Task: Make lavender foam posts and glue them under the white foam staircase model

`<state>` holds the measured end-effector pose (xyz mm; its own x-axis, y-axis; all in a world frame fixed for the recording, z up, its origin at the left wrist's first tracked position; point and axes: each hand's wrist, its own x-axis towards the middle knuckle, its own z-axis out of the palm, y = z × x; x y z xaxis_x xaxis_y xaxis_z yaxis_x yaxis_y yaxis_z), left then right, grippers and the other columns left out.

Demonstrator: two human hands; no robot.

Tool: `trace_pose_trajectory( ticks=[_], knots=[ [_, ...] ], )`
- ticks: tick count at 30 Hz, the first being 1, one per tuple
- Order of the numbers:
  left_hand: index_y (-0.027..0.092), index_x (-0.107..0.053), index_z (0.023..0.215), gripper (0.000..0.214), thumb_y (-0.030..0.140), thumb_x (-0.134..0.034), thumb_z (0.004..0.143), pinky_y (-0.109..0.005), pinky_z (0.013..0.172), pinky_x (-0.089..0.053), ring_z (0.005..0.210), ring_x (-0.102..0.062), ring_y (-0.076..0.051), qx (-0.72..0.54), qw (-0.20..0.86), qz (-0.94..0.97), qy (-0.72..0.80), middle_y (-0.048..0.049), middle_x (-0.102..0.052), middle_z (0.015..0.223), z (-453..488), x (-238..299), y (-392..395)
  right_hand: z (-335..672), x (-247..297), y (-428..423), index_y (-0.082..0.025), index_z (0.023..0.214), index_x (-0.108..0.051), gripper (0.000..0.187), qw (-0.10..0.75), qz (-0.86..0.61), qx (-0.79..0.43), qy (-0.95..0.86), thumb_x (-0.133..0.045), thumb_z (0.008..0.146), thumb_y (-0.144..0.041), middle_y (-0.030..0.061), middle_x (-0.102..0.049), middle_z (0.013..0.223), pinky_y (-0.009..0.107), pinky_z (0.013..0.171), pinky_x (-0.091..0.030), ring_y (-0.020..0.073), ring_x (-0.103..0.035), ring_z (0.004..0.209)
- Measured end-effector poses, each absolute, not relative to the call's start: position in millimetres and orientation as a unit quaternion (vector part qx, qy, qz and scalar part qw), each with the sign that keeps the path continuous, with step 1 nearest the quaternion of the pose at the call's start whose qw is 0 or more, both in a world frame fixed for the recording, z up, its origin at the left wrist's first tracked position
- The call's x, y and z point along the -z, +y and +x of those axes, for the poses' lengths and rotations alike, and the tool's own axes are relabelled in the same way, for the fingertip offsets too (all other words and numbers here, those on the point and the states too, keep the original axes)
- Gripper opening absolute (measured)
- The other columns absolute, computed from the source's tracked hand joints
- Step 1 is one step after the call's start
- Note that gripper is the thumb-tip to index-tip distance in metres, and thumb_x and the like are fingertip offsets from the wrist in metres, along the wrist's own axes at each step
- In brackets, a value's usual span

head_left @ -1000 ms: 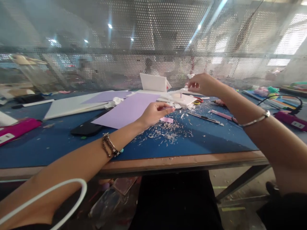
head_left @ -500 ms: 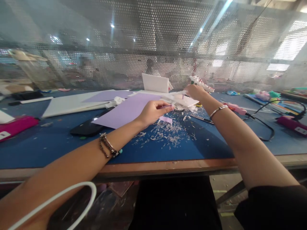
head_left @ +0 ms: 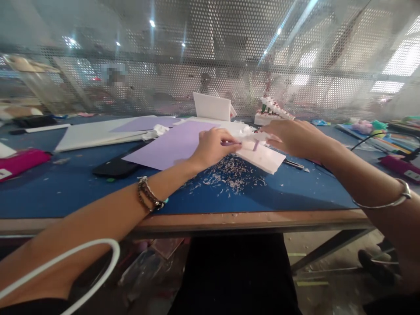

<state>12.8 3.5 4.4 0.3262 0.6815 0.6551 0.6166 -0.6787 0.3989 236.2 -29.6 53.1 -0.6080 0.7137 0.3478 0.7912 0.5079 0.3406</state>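
My left hand (head_left: pixel 216 146) is closed in a pinch above the scraps; what lies between its fingertips is too small to make out. Over the white foam board piece (head_left: pixel 264 158), my right hand (head_left: pixel 293 136) has its fingers closed on a blurred, ragged white piece (head_left: pixel 262 136). A short purple strip (head_left: pixel 256 145) shows just below that piece. Beside my left hand lies a lilac sheet (head_left: pixel 173 146). Pale shavings (head_left: pixel 232 177) are scattered on the blue tabletop below both hands.
A black phone (head_left: pixel 113 168) is partly under the lilac sheet. White boards (head_left: pixel 88 133) lie left, with a magenta tool (head_left: pixel 24 164) nearer the edge. A cutter (head_left: pixel 293 164) is by my right hand. A white panel (head_left: pixel 212 106) and a red-dotted white model (head_left: pixel 274 109) stand behind.
My right hand has come nearer and to the right, its arm swinging outward. The white foam board piece now lies closer, over part of the shavings. My left hand has shifted slightly and keeps its pinch.
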Motion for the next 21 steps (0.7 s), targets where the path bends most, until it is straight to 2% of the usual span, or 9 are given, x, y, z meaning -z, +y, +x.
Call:
trace_pose_trajectory(
  ticks=[4, 9, 15, 21],
  knots=[
    [0.022, -0.074, 0.076, 0.018, 0.037, -0.065, 0.07, -0.035, 0.077, -0.035, 0.076, -0.056, -0.018, -0.376, 0.044, 0.814, 0.44, -0.0029, -0.068, 0.079, 21, 0, -2, 230, -44, -31, -0.021, 0.108, -0.059, 0.031, 0.084, -0.432, 0.226, -0.869, -0.04, 0.086, -0.031, 0.0057, -0.064, 0.105, 0.028, 0.057, -0.031, 0.02, -0.059, 0.084],
    [0.024, -0.074, 0.077, 0.019, 0.037, -0.063, 0.07, -0.043, 0.089, -0.028, 0.075, -0.057, -0.019, -0.325, 0.039, 0.81, 0.486, -0.0024, -0.07, 0.08, 24, 8, -2, 222, -38, -31, -0.026, 0.103, -0.06, 0.027, 0.076, -0.43, 0.215, -0.874, -0.039, 0.087, -0.034, 0.0043, -0.063, 0.105, 0.027, 0.057, -0.031, 0.0189, -0.058, 0.082],
    [0.02, -0.074, 0.081, 0.026, 0.039, -0.061, 0.072, -0.034, 0.076, -0.04, 0.077, -0.059, -0.019, -0.347, 0.066, 0.809, 0.47, -0.0058, -0.071, 0.082, 24, 20, 4, 216, -37, -36, -0.023, 0.094, -0.061, 0.026, 0.056, -0.428, 0.206, -0.878, -0.037, 0.088, -0.032, 0.007, -0.062, 0.1, 0.026, 0.056, -0.031, 0.0184, -0.059, 0.079],
    [0.018, -0.074, 0.079, 0.025, 0.038, -0.062, 0.071, -0.035, 0.078, -0.043, 0.085, -0.062, -0.021, -0.367, 0.087, 0.793, 0.478, -0.0073, -0.072, 0.086, 23, 28, 7, 216, -34, -34, -0.023, 0.098, -0.061, 0.026, 0.063, -0.424, 0.221, -0.876, -0.039, 0.087, -0.03, 0.0069, -0.062, 0.1, 0.027, 0.055, -0.029, 0.0205, -0.06, 0.082]
  ],
)
